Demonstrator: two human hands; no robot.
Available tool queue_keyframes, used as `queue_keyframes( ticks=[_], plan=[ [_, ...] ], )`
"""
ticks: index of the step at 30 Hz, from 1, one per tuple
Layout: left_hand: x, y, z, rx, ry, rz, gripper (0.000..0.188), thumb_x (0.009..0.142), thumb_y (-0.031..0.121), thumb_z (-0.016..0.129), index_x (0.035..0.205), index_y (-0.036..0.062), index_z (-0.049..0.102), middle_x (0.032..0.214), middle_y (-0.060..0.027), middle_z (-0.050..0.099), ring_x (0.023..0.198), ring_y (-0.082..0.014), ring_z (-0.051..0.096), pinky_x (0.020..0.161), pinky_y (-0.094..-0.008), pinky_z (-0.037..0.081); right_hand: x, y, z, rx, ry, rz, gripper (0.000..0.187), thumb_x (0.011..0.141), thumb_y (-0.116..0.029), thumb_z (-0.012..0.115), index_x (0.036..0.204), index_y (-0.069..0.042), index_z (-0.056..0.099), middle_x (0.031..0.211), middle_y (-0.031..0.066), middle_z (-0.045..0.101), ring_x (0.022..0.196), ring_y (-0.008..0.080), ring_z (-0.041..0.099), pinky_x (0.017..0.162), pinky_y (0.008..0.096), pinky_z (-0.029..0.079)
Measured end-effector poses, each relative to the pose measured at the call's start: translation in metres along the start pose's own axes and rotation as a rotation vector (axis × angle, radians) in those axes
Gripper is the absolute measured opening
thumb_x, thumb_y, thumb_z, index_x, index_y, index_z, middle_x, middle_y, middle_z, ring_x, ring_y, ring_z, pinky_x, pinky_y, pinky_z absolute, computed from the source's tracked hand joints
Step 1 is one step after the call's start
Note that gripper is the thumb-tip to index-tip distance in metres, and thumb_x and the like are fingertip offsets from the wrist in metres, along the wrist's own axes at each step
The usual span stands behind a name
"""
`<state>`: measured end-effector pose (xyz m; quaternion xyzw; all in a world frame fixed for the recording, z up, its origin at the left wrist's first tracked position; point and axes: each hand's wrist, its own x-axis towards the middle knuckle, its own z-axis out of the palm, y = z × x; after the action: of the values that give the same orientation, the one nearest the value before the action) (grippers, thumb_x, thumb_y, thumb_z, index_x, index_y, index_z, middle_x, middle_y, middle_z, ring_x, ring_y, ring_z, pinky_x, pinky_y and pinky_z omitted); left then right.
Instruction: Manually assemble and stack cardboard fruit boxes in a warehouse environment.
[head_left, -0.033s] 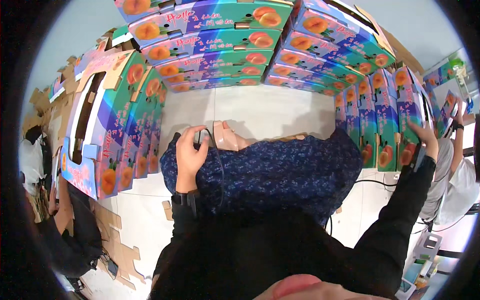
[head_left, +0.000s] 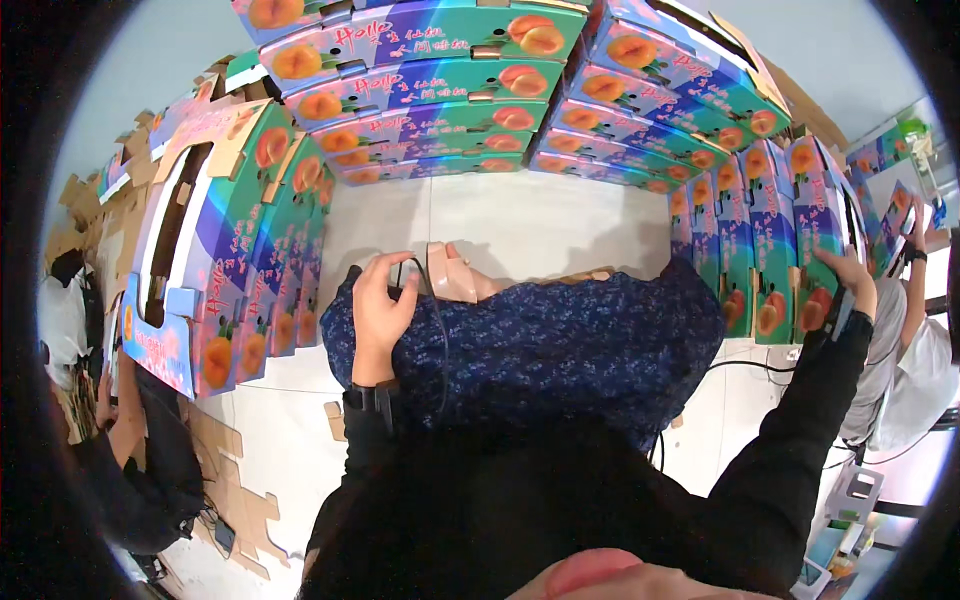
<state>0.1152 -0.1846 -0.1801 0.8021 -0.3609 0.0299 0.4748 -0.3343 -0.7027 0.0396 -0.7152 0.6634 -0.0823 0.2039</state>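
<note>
My left hand (head_left: pixel 383 312) is raised over my lap, its fingers curled and the thumb bent toward them. From between thumb and fingers a thin black cord (head_left: pixel 445 350) loops out and hangs down over the dark blue flowered cloth (head_left: pixel 560 345) on my lap. My right hand (head_left: pixel 852 280) reaches far to the right. Its fingers stretch against the outermost peach-printed carton (head_left: pixel 815 200) of the right-hand row. That carton is purple and green, with an opening on its right side. Part of the right palm is hidden.
Stacked peach-printed cartons (head_left: pixel 430 85) stand ahead, with another stack (head_left: pixel 660 85) beside them. More cartons (head_left: pixel 215 260) line the left. My bare foot (head_left: pixel 455 272) shows past the cloth on the pale floor (head_left: pixel 510 215). Flattened cardboard (head_left: pixel 225 460) lies lower left. Other people sit at both sides.
</note>
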Motion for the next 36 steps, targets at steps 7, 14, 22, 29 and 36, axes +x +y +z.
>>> queue_keyframes(
  ticks=[7, 14, 22, 29, 36],
  plan=[
    [-0.004, -0.005, -0.002, 0.006, -0.052, -0.061, 0.026, 0.077, 0.007, 0.062, 0.103, 0.0033, 0.062, 0.101, -0.0158, 0.063, 0.097, -0.0323, 0.06, 0.086, -0.0353, 0.045, -0.015, -0.022, 0.008, 0.252, 0.003, -0.082, 0.101, 0.07, -0.017, 0.077, 0.141, 0.009, 0.011, 0.105, 0.0204, 0.06, 0.082, 0.0223, 0.064, 0.068, 0.0317, 0.053],
    [-0.006, -0.002, -0.005, 0.015, -0.062, -0.064, 0.025, 0.077, 0.008, 0.062, 0.102, 0.0033, 0.062, 0.099, -0.0154, 0.064, 0.095, -0.0324, 0.06, 0.084, -0.0356, 0.045, -0.023, -0.047, 0.02, 0.305, -0.049, -0.113, 0.104, 0.066, -0.016, 0.078, 0.143, 0.007, 0.011, 0.108, 0.0196, 0.058, 0.079, 0.0225, 0.063, 0.067, 0.032, 0.053],
    [-0.003, -0.002, -0.002, -0.038, 0.003, -0.026, 0.023, 0.074, 0.009, 0.065, 0.096, 0.0041, 0.062, 0.091, -0.016, 0.063, 0.088, -0.0363, 0.06, 0.076, -0.0389, 0.047, 0.015, -0.006, 0.011, 0.192, -0.097, -0.169, 0.111, 0.068, -0.034, 0.079, 0.146, -0.001, 0.006, 0.124, 0.0267, 0.05, 0.104, 0.0299, 0.058, 0.085, 0.0389, 0.048],
    [-0.002, -0.009, -0.003, -0.024, -0.063, -0.065, 0.025, 0.077, 0.009, 0.064, 0.101, 0.0021, 0.062, 0.101, -0.0148, 0.064, 0.097, -0.0311, 0.06, 0.085, -0.0346, 0.045, -0.081, -0.148, 0.009, -0.449, 0.314, -0.914, 0.068, 0.075, -0.032, 0.07, 0.134, -0.017, 0.039, 0.126, 0.0184, 0.052, 0.114, 0.0314, 0.053, 0.091, 0.0395, 0.045],
    [-0.002, -0.016, -0.003, -0.143, -0.008, -0.103, 0.022, 0.077, 0.008, 0.063, 0.098, 0.0024, 0.062, 0.099, -0.0131, 0.064, 0.098, -0.028, 0.06, 0.085, -0.0334, 0.045, -0.18, -0.368, 0.078, -0.45, 0.464, -1.118, 0.033, 0.078, -0.038, 0.065, 0.096, -0.011, 0.067, 0.085, 0.0103, 0.067, 0.081, 0.0285, 0.064, 0.067, 0.0355, 0.05]
  ],
)
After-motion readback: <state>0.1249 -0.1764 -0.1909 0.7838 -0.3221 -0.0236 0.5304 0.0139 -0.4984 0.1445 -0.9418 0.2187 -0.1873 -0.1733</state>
